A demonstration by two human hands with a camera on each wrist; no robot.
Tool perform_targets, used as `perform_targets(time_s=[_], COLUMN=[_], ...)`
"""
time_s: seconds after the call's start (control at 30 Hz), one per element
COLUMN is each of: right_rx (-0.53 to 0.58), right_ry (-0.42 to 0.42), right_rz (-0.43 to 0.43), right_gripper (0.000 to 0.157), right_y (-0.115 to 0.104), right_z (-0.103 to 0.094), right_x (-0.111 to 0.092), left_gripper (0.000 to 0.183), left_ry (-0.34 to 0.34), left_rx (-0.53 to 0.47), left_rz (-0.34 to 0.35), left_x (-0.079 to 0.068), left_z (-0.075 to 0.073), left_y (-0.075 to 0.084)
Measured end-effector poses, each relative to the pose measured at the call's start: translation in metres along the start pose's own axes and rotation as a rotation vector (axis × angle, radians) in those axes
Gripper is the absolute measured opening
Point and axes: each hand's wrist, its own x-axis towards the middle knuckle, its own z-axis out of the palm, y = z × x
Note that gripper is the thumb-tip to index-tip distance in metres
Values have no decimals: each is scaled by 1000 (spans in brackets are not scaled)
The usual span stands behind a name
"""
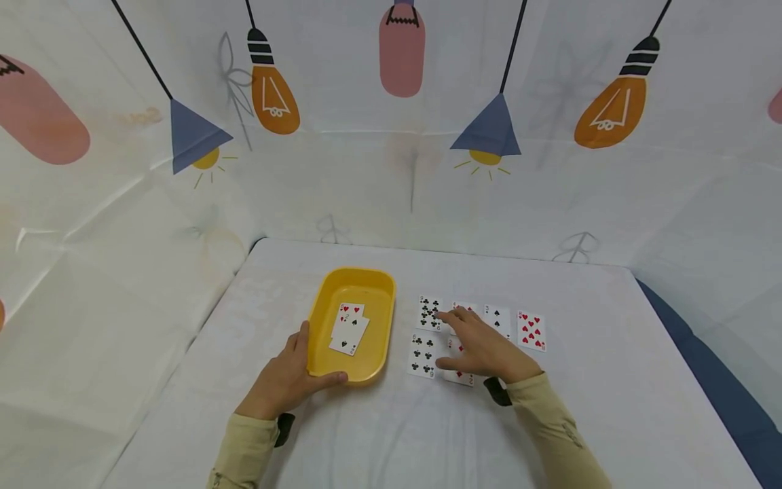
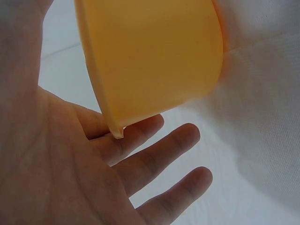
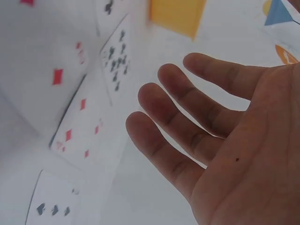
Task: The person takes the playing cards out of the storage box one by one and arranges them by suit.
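Observation:
My left hand [image 1: 282, 380] rests against the near left corner of a yellow tray [image 1: 380, 326], thumb along the near rim. The left wrist view shows its other fingers [image 2: 161, 157] extended beside the tray's outer wall. Inside the tray lie a two of spades [image 1: 349, 336] and a partly covered heart card [image 1: 354, 309]. Over two rows of playing cards hovers my right hand [image 1: 489, 350], fingers spread and holding nothing. Beneath it, a two of diamonds [image 1: 459, 375] is partly hidden. A six of clubs [image 1: 421, 354] lies left of its thumb.
The back row holds a club card [image 1: 430, 314], a red card [image 1: 464, 307] partly behind the right hand, a spade card [image 1: 497, 318] and a heart card [image 1: 531, 331]. A white cloth covers the table [image 1: 379, 441], and a lamp-patterned sheet [image 1: 342, 183] hangs behind.

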Motion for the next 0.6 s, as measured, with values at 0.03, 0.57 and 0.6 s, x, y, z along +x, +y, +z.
perform_targets(time_s=[0.03, 0.57, 0.6], right_rx=[4, 98, 104], right_ry=[2, 97, 104], right_rz=[1, -8, -12], right_gripper=[84, 85, 85], right_y=[-2, -33, -35], right_z=[-1, 1, 2], right_x=[2, 27, 29], left_gripper=[139, 139, 139], left_ry=[1, -8, -9], left_rx=[-1, -2, -5], left_rz=[2, -5, -5], left_x=[0, 0, 0], left_z=[0, 0, 0], left_y=[0, -1, -1])
